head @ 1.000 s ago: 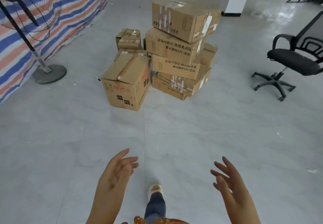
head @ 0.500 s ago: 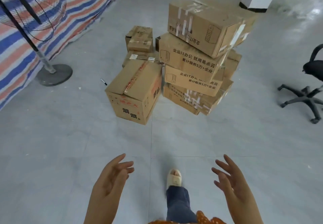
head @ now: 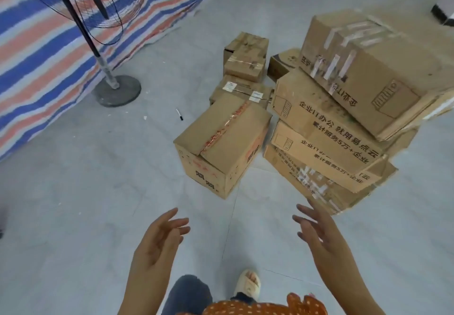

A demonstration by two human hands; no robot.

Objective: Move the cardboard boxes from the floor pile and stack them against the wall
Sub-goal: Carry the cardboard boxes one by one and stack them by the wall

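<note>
Nearest: orange dotted garment (head: 260,307) at btm edge, jeans leg (head: 189,295) and a pale slipper (head: 247,283) on the grey tiled floor (head: 73,204). Left hand (head: 158,242) and right hand (head: 319,234) both raised ahead, palms turned inward toward each other, fingers spread and only lightly bent; neither holds or touches anything. R fingertips overlap the low corner of the box pile in view, contact cannot be told. Pile sits centre to right, on floor. Front-left: single taped box (head: 222,143), standing apart from the stack by a narrow gap, long axis running away from the person and slightly to the right, red tape seam along the top following that axis. Right: stack of four boxes (head: 331,127), each w/ long axis running from near-left to far-right, printed long faces toward the camera; top box (head: 363,68) sits skewed and overhangs the ones below on the right. Behind the single box: flat labelled box (head: 239,92), then two small boxes (head: 245,56) one atop the other. Marker pen (head: 179,114) lies on floor left of the pile. Farther left: standing fan (head: 108,78) w/ round base, striped tarp (head: 36,51) behind it.
</note>
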